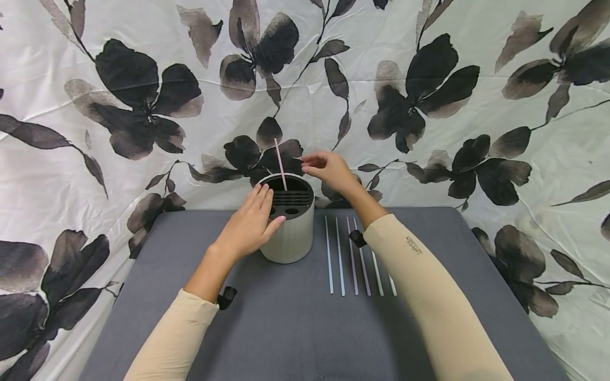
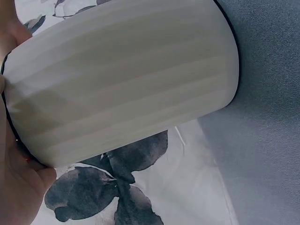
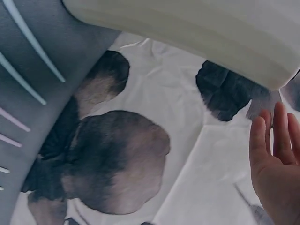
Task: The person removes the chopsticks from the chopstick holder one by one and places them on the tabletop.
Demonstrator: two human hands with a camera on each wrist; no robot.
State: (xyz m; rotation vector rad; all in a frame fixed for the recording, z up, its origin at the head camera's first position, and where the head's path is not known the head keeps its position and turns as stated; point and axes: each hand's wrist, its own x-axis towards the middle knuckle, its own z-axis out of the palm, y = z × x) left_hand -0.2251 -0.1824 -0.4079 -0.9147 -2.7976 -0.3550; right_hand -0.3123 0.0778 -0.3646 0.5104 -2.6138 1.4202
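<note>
An off-white round holder [image 1: 288,246] with a black slotted top stands upright at the table's back. Out of its open rear section rises a thin pink straw-like stick [image 1: 280,163], leaning slightly left. My left hand [image 1: 250,219] rests on the holder's left rim, fingers laid out straight and thumb spread toward the front. Just right of the holder's top, my right hand [image 1: 330,169] hovers in the air with loosely bent fingers and nothing between them. In the right wrist view the right hand [image 3: 280,164] appears beside the holder [image 3: 197,37], apart from it.
Several thin sticks [image 1: 340,256] in pale blue, purple and white lie in a row on the grey table [image 1: 295,328], right of the holder. My right forearm partly covers some of them. A floral cloth [image 1: 333,106] hangs behind the table.
</note>
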